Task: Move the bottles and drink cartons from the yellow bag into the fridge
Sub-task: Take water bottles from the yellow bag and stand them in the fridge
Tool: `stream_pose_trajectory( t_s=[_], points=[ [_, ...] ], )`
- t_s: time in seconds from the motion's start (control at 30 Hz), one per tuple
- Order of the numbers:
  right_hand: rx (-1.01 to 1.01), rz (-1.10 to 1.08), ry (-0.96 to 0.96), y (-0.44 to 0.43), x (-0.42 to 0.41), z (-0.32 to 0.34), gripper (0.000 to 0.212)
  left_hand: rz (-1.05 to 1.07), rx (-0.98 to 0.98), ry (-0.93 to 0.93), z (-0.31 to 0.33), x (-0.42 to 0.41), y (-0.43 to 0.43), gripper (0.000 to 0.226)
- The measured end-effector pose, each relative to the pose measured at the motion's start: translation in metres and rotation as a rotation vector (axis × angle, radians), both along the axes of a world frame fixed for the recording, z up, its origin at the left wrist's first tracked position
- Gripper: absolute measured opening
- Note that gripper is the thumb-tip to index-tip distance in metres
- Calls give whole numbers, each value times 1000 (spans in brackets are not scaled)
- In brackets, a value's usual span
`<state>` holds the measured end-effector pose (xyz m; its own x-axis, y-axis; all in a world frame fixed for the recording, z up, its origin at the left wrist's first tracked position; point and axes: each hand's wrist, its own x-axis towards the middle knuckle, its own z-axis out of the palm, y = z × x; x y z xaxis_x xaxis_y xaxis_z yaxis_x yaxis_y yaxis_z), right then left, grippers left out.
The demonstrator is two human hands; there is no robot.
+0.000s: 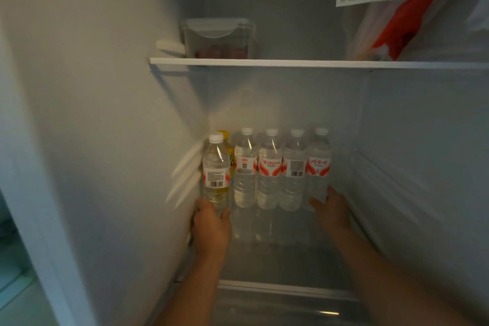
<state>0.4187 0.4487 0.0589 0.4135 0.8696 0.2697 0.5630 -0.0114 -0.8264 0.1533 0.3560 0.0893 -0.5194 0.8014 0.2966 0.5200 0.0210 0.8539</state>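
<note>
Water bottles (270,169) stand upright in a row of four at the back of the fridge (119,114) shelf (277,254). At the row's left end, just in front, the left hand (211,227) grips the base of a fifth bottle (215,167), with a yellow-capped bottle (225,136) behind it. At the row's right end the right hand (332,209) clasps the base of the end bottle (318,167). To do this well, slide both bases flat, keep them upright, close the gaps and let go gently.

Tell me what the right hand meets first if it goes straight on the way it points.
The rightmost water bottle: the right hand seems to grip its base. Beyond that, probably the fridge back wall, though depth is unclear.
</note>
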Motion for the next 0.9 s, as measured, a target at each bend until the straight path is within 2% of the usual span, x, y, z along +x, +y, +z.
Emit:
stream_pose_trajectory(
  t_s=[0.1, 0.2, 0.33, 0.47, 0.6, 0.67, 0.77, 0.9],
  points=[
    [-14, -26, 14, -18, -8, 14, 55, 20, -6, 9, -1, 0, 0, 32],
    [-33, -40, 110, -32, -12, 22, 43, 21, -22, -4, -1, -1, 0, 30],
    [-97, 3, 119, -41, -11, 25, 35, 0, -32, -19, 0, -2, -2, 27],
    [-137, 41, 142, -54, -9, 31, 60, -45, -74, -71, 2, -3, -8, 34],
    [-98, 59, 185, -77, -18, 40, 59, -172, -90, -80, 3, -4, -22, 44],
    [-54, 93, 169, -95, -29, 45, 56, -213, -101, -1, 3, -2, -35, 51],
    [-1, 162, 164, -128, -53, 46, 52, -257, -86, 234, -5, 0, -57, 52],
    [59, 182, -98, -171, -75, 30, 59, -350, 59, 431, -25, -6, -81, 45]
  ],
)
